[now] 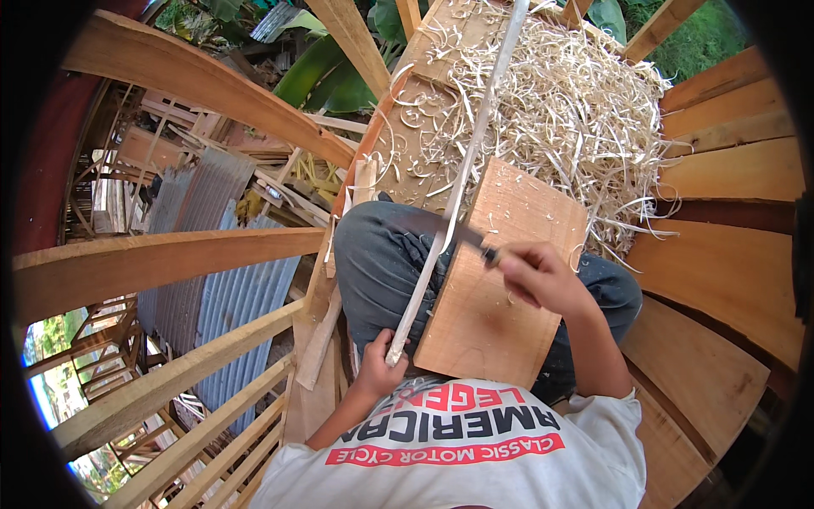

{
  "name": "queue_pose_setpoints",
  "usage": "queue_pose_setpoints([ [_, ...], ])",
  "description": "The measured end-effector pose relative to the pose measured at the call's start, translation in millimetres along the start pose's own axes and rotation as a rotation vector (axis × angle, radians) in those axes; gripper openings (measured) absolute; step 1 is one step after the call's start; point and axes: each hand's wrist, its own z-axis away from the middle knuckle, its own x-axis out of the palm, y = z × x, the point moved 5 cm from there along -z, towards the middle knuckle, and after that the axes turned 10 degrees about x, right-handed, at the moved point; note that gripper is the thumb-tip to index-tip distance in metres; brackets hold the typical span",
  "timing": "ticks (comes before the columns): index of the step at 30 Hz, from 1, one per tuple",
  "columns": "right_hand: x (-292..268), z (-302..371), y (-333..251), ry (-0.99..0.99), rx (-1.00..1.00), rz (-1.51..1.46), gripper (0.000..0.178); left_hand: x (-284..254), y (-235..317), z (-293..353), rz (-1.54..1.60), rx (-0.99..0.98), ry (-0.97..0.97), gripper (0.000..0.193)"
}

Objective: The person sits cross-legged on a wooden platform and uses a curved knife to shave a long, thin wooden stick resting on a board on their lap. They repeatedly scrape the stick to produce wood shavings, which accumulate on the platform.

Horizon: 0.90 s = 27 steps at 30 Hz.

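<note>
My left hand (378, 370) is closed round the near end of a long, pale strip (473, 136), which looks like split bamboo or cane. From there the strip runs up past my left knee to the far edge of the view. A knife (469, 237) is gripped by its handle in my right hand (543, 275). Its dark blade, blurred a little, points left and crosses the strip just beyond the left edge of a wooden board (513, 318). That board lies tilted across my lap, with a few small shavings on it.
Curly pale shavings (568, 110) are heaped on the wooden floor (394, 174) ahead of me. Slatted wooden rails (186, 250) stand on the left, and broad planks (721, 276) slope along the right. Beyond the left rails, corrugated metal sheets (246, 297) and scrap wood lie lower down.
</note>
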Motion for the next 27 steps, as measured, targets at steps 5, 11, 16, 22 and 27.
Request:
queue_pose_setpoints([
  [5, -12, 4, -5, -0.072, 0.029, -0.113, 0.035, 0, 2, 0, 0.005, 0.0, 0.01, 0.018],
  [11, -12, -3, -16, 0.181, -0.146, -0.104, 0.034, 1, -1, -2, 0.035, 0.056, 0.048, 0.015],
  [16, -24, -5, -20, 0.049, -0.064, -0.07, 0.036, 2, -3, 1, 0.035, 0.071, 0.074, 0.014],
  [22, -24, -1, -19, 0.317, -0.209, 0.052, 0.022, 3, -5, 1, 0.043, 0.076, 0.074, 0.013],
  [27, -23, -6, -7, 0.457, -0.312, 0.163, 0.022, 3, -3, 0, 0.029, 0.077, 0.076, 0.013],
])
